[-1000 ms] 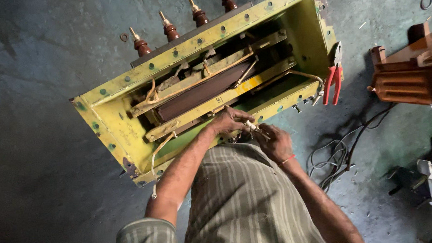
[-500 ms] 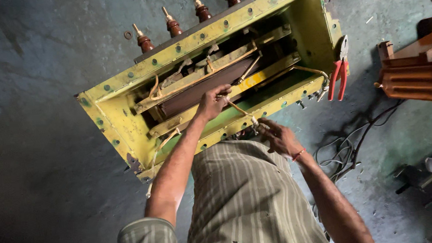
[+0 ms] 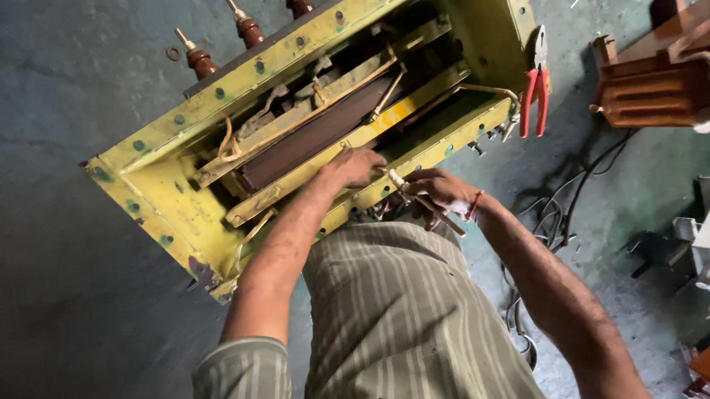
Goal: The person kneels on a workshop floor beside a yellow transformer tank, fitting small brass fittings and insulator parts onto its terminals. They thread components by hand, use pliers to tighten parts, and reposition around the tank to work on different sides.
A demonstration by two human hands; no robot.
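We stand over a yellow steel tank (image 3: 166, 190) with its lid off, lying on the floor (image 3: 53, 328); inside sits a dark core (image 3: 313, 134) clamped between yellow frame bars, with brown insulators (image 3: 243, 26) along the far wall.

Our left hand (image 3: 354, 166) reaches over the near rim, fingers curled down against the frame bar; we cannot tell whether it grips anything there. Our right hand (image 3: 437, 193) is closed around a slim rod-like tool (image 3: 422, 203), just beside the near rim and to the right of the left hand.

We judge the tool light and stiff, safest held at mid-shaft as it is now. The core looks heavy and rigid, its thin leads (image 3: 227, 145) easily bent, so the frame bars are the place to take hold.

Half a second ago the left hand was farther in over the core and the right hand sat lower, apart from it; now the two are nearly touching. Red-handled pliers (image 3: 534, 99) rest on the right wall.
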